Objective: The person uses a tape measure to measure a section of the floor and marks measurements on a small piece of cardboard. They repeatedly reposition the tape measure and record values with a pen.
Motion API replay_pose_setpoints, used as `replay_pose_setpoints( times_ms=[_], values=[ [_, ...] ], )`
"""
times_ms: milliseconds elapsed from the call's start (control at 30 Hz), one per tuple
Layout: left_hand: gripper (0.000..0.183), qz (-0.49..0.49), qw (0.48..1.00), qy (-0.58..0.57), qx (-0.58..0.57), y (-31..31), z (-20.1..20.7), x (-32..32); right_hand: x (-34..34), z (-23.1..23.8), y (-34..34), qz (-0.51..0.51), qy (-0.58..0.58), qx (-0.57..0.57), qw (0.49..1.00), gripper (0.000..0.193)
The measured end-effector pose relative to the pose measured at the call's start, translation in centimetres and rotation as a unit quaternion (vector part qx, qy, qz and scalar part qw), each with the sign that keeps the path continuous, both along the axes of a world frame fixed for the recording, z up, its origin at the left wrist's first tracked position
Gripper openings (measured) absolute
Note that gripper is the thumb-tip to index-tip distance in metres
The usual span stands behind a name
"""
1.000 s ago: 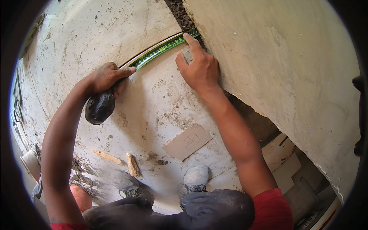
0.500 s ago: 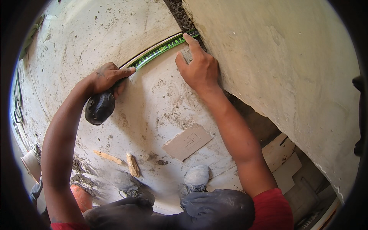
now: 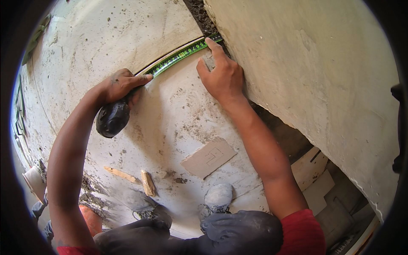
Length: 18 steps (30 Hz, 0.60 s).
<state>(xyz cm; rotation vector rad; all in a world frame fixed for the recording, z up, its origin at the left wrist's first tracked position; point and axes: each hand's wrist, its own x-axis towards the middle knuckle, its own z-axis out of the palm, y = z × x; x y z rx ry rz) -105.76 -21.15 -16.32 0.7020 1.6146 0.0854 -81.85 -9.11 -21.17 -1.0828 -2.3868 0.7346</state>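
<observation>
A green tape measure (image 3: pixel 178 56), marked in black, stretches over the pale tile in a slight arc, beside a dark gap at the tile's edge. Its near end is in my left hand (image 3: pixel 123 87), with the thumb laid along the blade. Below that hand is a rounded black object (image 3: pixel 112 120); whether it is the tape's case I cannot tell. At the far end, my right hand (image 3: pixel 223 74) presses its index fingertip on the blade close to the wall, thumb spread apart. The other fingers are partly hidden. A grey patch (image 3: pixel 209 62) shows between thumb and index finger.
A plastered wall (image 3: pixel 306 72) rises on the right, with a dirt-filled gap (image 3: pixel 204 19) at its foot. On the dusty floor lie a cardboard piece (image 3: pixel 209 158) with a drawn mark and two wood scraps (image 3: pixel 148 183). An orange object (image 3: pixel 90 220) and another person's denim-clad limb (image 3: pixel 39 210) are at lower left.
Both hands hold nearly the same place on the tape, and the whole picture has shifted slightly. More of the other person's clothing shows at lower left.
</observation>
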Motion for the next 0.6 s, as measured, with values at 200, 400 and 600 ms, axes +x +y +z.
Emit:
replay_pose_setpoints(
  times_ms=[200,400,600],
  values=[
    [0.067,0.009,1.000,0.004,-0.007,-0.06,-0.12,-0.01,0.04,0.09,-0.06,-0.001,-0.008,0.003,1.000,0.052],
    [0.067,-0.012,1.000,0.005,0.012,-0.12,-0.34,-0.13,0.12,-0.06,-0.35,0.002,-0.019,0.017,1.000,0.053],
    [0.067,-0.013,1.000,0.008,0.020,-0.16,-0.41,-0.03,0.20,-0.33,-0.39,0.010,-0.012,0.041,0.999,0.054]
  ],
)
